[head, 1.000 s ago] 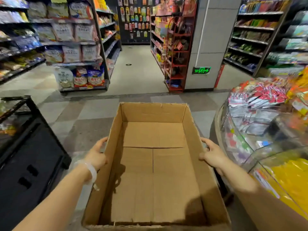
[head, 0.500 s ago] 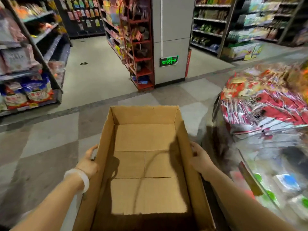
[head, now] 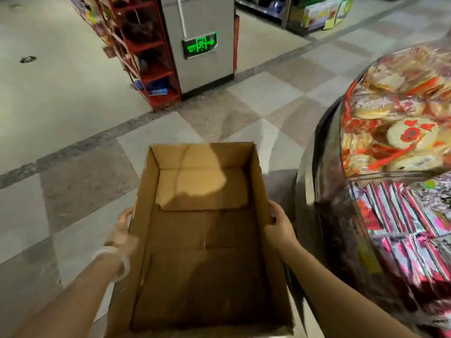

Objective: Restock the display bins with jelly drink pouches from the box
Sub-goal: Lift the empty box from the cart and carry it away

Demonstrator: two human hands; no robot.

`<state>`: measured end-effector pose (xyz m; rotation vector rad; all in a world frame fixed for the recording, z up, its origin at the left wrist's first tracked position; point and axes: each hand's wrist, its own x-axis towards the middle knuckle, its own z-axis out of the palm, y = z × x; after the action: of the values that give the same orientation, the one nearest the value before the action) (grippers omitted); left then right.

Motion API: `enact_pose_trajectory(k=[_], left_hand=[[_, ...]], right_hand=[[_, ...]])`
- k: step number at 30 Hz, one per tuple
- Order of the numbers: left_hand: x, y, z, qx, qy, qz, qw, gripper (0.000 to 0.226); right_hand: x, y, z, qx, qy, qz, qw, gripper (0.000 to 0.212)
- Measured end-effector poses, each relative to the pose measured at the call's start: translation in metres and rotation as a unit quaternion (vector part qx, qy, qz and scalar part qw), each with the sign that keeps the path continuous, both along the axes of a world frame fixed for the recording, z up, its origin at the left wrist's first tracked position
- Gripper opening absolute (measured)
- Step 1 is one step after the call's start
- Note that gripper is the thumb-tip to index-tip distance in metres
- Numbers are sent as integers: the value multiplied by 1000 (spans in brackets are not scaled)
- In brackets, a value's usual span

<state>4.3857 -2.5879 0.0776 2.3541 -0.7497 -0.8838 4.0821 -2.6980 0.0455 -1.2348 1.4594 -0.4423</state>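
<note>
I carry the cardboard box (head: 205,230) in front of me, over the tiled floor (head: 73,196). My left hand (head: 122,234) grips its left wall and my right hand (head: 280,224) its right wall, fingers curled over the rim. Display bins (head: 390,179) of bright packets stand just right of it.

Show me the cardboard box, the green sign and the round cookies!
cardboard box (head: 202,240): head view, on its bare inside floor.
green sign (head: 200,45): head view, on the lit middle of it.
round cookies (head: 410,135): head view, on one pale cookie with red marks.
</note>
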Motion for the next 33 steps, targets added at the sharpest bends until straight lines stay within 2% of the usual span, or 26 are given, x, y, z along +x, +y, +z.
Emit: enact_pose_trajectory(k=[4,9,12,17,21,26,30,31,33], left_hand=[[18,-72,-63,24,14,-32,999,56],[26,-147,-152,60,62,-40,995,56],[24,-184,-220,92,72,-46,992,51],[21,-227,-371,132,46,-118,983,70],[4,-250,-473,147,11,-139,979,73],[-18,-281,-568,146,56,-181,971,71],[-16,-291,-616,244,172,-240,924,88],[-18,-292,-618,262,167,-257,915,91],[-24,-290,-606,289,84,-293,908,91]], right_hand=[[16,-43,-64,28,43,-66,996,68],[33,-86,-157,92,32,-182,978,54],[36,-111,-230,115,55,-230,965,50],[31,-143,-367,137,76,-280,947,47],[16,-155,-461,147,99,-282,943,46],[-12,-169,-547,138,165,-258,942,47],[-27,-184,-572,252,143,-191,938,65],[-27,-184,-570,261,149,-173,938,71],[-18,-180,-549,240,175,-170,939,73]])
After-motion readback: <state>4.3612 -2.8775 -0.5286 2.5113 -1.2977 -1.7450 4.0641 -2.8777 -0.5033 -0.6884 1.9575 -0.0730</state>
